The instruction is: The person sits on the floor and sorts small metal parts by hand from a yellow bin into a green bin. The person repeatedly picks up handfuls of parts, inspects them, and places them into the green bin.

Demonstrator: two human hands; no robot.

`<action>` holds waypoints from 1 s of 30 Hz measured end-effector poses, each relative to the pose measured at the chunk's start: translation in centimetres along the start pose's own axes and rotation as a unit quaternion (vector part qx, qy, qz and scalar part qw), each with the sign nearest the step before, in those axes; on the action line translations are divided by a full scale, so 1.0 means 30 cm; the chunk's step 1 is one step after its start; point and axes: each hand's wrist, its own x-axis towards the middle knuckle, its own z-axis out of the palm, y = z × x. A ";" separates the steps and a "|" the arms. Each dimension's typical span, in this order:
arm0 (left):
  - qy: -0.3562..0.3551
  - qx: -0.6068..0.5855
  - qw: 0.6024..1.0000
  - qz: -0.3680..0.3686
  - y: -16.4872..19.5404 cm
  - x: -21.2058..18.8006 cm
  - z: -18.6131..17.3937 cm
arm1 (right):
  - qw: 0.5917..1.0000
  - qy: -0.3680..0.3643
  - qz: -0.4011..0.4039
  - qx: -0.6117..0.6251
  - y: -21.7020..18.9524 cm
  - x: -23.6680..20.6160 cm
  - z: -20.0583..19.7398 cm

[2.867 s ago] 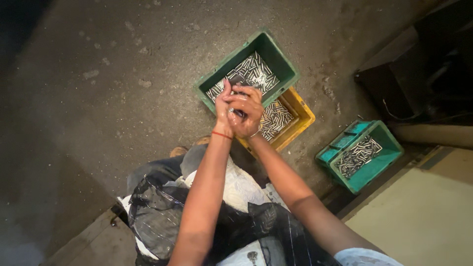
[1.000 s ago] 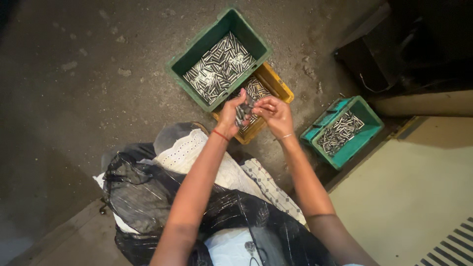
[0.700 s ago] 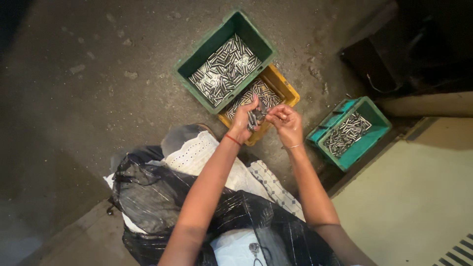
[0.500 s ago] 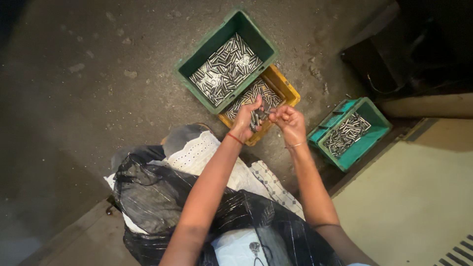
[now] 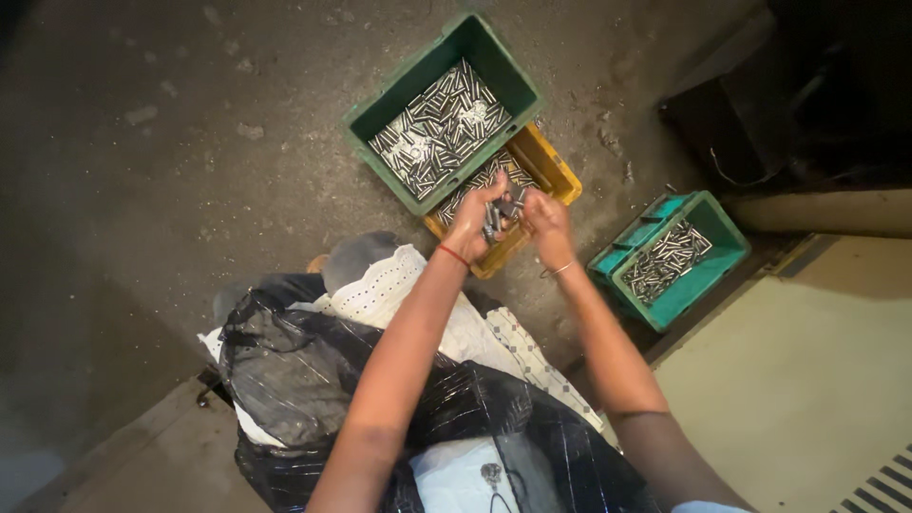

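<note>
Here both hands (image 5: 513, 217) hold small metal pins (image 5: 496, 220), roughly upright.

No labels, signs or screens in view. Containers only: dark green crate (image 5: 518, 81), rectangular, on the floor, full of small metal pieces; yellow crate (image 5: 556, 176) just beside it, partly tucked under its edge; teal crate (image 5: 679, 294) apart to the right, also holding metal pieces.
</note>
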 end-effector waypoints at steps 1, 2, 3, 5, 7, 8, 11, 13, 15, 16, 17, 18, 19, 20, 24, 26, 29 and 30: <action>0.019 -0.021 1.000 0.004 0.007 0.008 -0.007 | 0.999 -0.008 -0.001 -0.053 0.001 0.000 -0.010; 0.039 -0.041 0.998 0.009 0.019 0.015 -0.017 | 0.994 -0.016 -0.003 -0.105 -0.008 -0.003 -0.010; 0.057 -0.063 0.996 0.013 0.025 0.020 -0.023 | 0.987 -0.023 -0.004 -0.159 -0.032 -0.017 -0.008; 0.053 -0.102 0.992 0.043 0.040 0.024 -0.044 | 0.962 -0.040 -0.004 -0.269 -0.109 -0.056 0.015; 0.044 -0.124 0.990 0.059 0.048 0.034 -0.053 | 0.904 -0.012 -0.121 -0.410 -0.185 -0.078 0.084; 0.035 -0.128 0.989 0.061 0.045 0.037 -0.056 | 0.840 0.022 -0.234 -0.490 -0.211 -0.084 0.136; 0.056 -0.132 0.987 0.073 0.036 0.058 -0.061 | 0.807 0.025 -0.278 -0.520 -0.273 -0.109 0.251; 0.081 -0.150 0.983 0.072 0.019 0.055 -0.071 | 0.836 0.009 -0.235 -0.495 -0.283 -0.132 0.297; 0.082 -0.175 0.978 0.082 0.023 0.065 -0.079 | 0.838 0.017 -0.242 -0.489 -0.273 -0.120 0.317; 0.073 -0.181 0.978 0.081 0.035 0.068 -0.077 | 0.840 0.025 -0.274 -0.468 -0.264 -0.107 0.316; 0.066 -0.189 0.977 0.078 0.027 0.061 -0.084 | 0.841 0.030 -0.302 -0.448 -0.247 -0.110 0.315; 0.063 -0.199 0.975 0.074 0.026 0.051 -0.085 | 0.843 0.034 -0.326 -0.426 -0.230 -0.105 0.310; 0.059 -0.204 0.975 0.061 0.031 0.040 -0.086 | 0.936 0.045 -0.230 -0.263 -0.213 -0.100 0.300; 0.053 -0.208 0.976 0.050 0.036 0.027 -0.085 | 0.987 0.056 -0.126 -0.087 -0.195 -0.094 0.291; 0.021 -0.159 0.986 0.049 0.066 -0.015 -0.067 | 0.994 0.087 -0.023 0.062 -0.158 -0.050 0.209; -0.011 -0.101 0.994 0.047 0.070 -0.028 -0.051 | 0.993 0.071 -0.087 -0.031 -0.149 -0.028 0.174; -0.039 -0.060 0.997 0.027 0.074 -0.041 -0.037 | 0.989 0.061 -0.100 -0.093 -0.143 -0.015 0.136; -0.045 -0.054 0.997 0.017 0.073 -0.043 -0.033 | 0.989 0.060 -0.089 -0.101 -0.142 -0.012 0.131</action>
